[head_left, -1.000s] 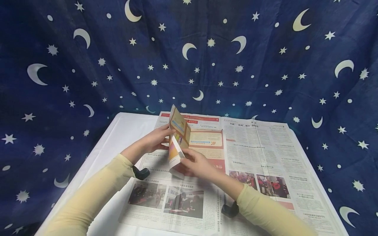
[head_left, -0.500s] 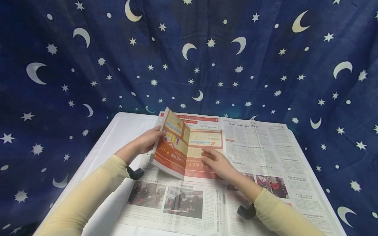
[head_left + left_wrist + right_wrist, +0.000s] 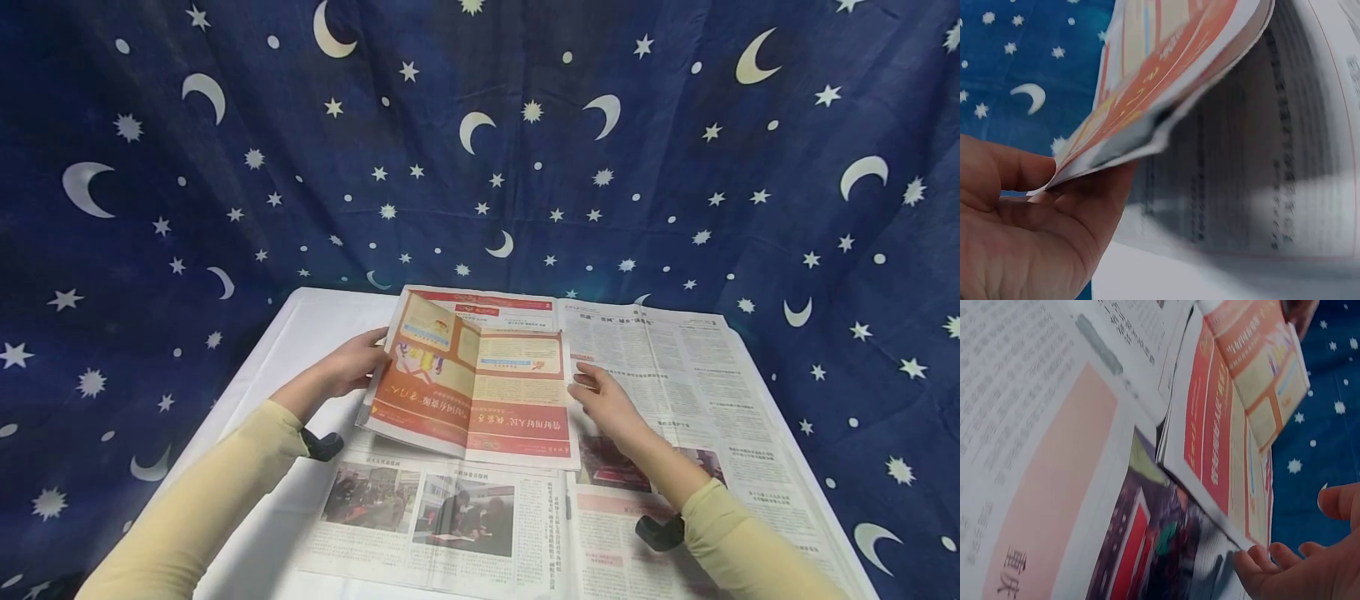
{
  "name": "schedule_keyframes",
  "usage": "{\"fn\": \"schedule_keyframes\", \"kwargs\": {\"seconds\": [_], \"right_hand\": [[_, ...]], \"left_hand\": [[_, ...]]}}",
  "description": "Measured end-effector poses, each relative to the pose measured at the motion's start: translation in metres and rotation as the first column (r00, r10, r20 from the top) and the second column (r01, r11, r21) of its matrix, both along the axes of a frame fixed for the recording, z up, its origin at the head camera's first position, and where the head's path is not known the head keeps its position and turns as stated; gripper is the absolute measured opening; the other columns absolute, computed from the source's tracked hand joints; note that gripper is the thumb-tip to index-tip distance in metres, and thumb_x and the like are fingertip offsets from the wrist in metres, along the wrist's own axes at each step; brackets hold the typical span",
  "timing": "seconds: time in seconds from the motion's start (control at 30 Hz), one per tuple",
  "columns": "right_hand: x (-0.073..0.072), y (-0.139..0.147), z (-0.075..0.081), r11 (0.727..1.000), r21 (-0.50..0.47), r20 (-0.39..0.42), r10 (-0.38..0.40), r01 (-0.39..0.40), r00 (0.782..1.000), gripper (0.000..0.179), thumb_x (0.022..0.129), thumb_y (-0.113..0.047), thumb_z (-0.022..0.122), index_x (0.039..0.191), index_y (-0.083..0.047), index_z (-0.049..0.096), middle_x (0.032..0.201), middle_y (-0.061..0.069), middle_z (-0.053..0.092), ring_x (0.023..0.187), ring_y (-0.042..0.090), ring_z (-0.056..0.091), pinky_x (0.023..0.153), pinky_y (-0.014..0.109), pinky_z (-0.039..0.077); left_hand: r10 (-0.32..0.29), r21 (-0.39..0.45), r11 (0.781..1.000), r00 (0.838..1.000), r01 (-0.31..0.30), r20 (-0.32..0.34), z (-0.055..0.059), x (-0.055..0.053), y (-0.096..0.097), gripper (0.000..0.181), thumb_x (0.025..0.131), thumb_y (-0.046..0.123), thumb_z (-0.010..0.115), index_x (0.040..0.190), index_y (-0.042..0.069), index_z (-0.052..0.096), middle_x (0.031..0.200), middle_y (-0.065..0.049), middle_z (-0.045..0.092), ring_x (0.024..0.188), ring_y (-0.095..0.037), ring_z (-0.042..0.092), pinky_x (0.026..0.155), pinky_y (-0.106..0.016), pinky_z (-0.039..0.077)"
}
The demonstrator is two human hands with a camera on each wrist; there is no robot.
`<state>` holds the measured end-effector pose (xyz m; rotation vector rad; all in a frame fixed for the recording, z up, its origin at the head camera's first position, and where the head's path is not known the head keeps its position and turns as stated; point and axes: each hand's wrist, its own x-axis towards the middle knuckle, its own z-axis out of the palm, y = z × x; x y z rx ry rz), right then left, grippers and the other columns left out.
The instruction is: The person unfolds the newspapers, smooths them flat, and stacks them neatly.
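A smaller folded newspaper (image 3: 432, 378) with orange and red illustrated pages lies opened like a booklet, its left half tilted up off the sheets below. My left hand (image 3: 356, 364) pinches that half's outer edge; in the left wrist view the thumb (image 3: 1022, 169) is on top and the fingers are underneath. Just off the right edge is my right hand (image 3: 611, 408), its fingers loosely bent and holding nothing. The right wrist view puts those fingertips (image 3: 1260, 557) close to the paper's corner; whether they touch it I cannot tell.
Larger spread newspaper sheets (image 3: 675, 400) with photos and columns of print cover much of the white table (image 3: 300, 333). A dark blue curtain (image 3: 450, 150) with moons and stars hangs behind. Black wrist straps (image 3: 322, 447) sit by the cream sleeves.
The folded newspaper has swung open, its left half coming down to the left with my left hand. My right hand has let go of it and moved right, past its edge.
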<state>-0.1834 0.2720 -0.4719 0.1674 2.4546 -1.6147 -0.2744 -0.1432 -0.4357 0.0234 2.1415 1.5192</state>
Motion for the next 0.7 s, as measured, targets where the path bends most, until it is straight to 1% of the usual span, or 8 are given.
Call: {"fn": "schedule_keyframes", "kwargs": {"seconds": [0.13, 0.2, 0.33, 0.43, 0.53, 0.6, 0.7], "right_hand": [[-0.002, 0.008, -0.001, 0.994, -0.082, 0.057, -0.064, 0.069, 0.996, 0.071, 0.106, -0.027, 0.054, 0.162, -0.001, 0.019, 0.159, 0.028, 0.032, 0.143, 0.044, 0.038, 0.113, 0.052, 0.04], [-0.003, 0.011, -0.002, 0.988, -0.121, 0.083, -0.082, 0.092, 0.993, 0.072, 0.106, -0.028, 0.055, 0.162, -0.001, 0.018, 0.158, 0.029, 0.033, 0.142, 0.045, 0.04, 0.113, 0.051, 0.041], [-0.005, 0.013, -0.004, 0.973, -0.202, 0.132, -0.09, 0.115, 0.987, 0.074, 0.105, -0.025, 0.055, 0.162, 0.0, 0.014, 0.156, 0.03, 0.033, 0.141, 0.045, 0.042, 0.109, 0.049, 0.046], [-0.006, 0.015, -0.005, 0.95, -0.28, 0.174, -0.09, 0.137, 0.981, 0.074, 0.105, -0.02, 0.053, 0.162, 0.0, 0.011, 0.155, 0.03, 0.032, 0.14, 0.044, 0.042, 0.104, 0.045, 0.051], [-0.008, 0.016, -0.006, 0.925, -0.344, 0.208, -0.096, 0.165, 0.973, 0.073, 0.106, -0.016, 0.051, 0.162, 0.001, 0.009, 0.153, 0.029, 0.032, 0.138, 0.042, 0.044, 0.101, 0.041, 0.053], [-0.009, 0.017, -0.007, 0.912, -0.367, 0.225, -0.104, 0.183, 0.969, 0.072, 0.105, -0.014, 0.051, 0.162, 0.001, 0.01, 0.151, 0.029, 0.033, 0.134, 0.04, 0.048, 0.1, 0.04, 0.053], [-0.012, 0.016, -0.009, 0.904, -0.371, 0.242, -0.125, 0.211, 0.962, 0.072, 0.104, -0.014, 0.053, 0.162, 0.002, 0.013, 0.147, 0.027, 0.039, 0.125, 0.035, 0.056, 0.1, 0.038, 0.053]], "left_hand": [[0.022, -0.052, 0.998, 0.999, -0.02, 0.025, -0.01, -0.003, -0.01, 0.072, 0.103, 0.007, 0.043, 0.165, 0.009, 0.007, 0.155, -0.028, 0.037, 0.132, -0.042, 0.053, 0.103, -0.053, 0.05], [0.033, -0.073, 0.997, 0.999, -0.03, 0.04, -0.015, -0.003, -0.013, 0.071, 0.104, 0.008, 0.043, 0.165, 0.009, 0.007, 0.157, -0.028, 0.035, 0.135, -0.043, 0.05, 0.106, -0.055, 0.048], [0.039, -0.113, 0.993, 0.998, -0.033, 0.055, -0.027, -0.003, -0.016, 0.073, 0.103, 0.008, 0.047, 0.165, 0.008, 0.01, 0.156, -0.029, 0.035, 0.134, -0.043, 0.05, 0.105, -0.055, 0.048], [0.04, -0.138, 0.99, 0.998, -0.032, 0.055, -0.035, -0.002, -0.016, 0.074, 0.102, 0.006, 0.05, 0.165, 0.007, 0.011, 0.156, -0.03, 0.035, 0.133, -0.043, 0.052, 0.103, -0.053, 0.05], [0.042, -0.148, 0.988, 0.998, -0.034, 0.049, -0.041, 0.0, -0.015, 0.074, 0.101, 0.006, 0.052, 0.164, 0.006, 0.013, 0.155, -0.03, 0.037, 0.131, -0.043, 0.054, 0.102, -0.052, 0.051], [0.047, -0.152, 0.988, 0.998, -0.04, 0.045, -0.043, 0.001, -0.014, 0.074, 0.101, 0.005, 0.052, 0.164, 0.006, 0.014, 0.155, -0.03, 0.038, 0.131, -0.042, 0.054, 0.101, -0.052, 0.052], [0.049, -0.151, 0.988, 0.998, -0.042, 0.041, -0.045, 0.001, -0.014, 0.073, 0.101, 0.005, 0.051, 0.164, 0.006, 0.014, 0.154, -0.03, 0.039, 0.13, -0.042, 0.055, 0.101, -0.051, 0.052]]}}
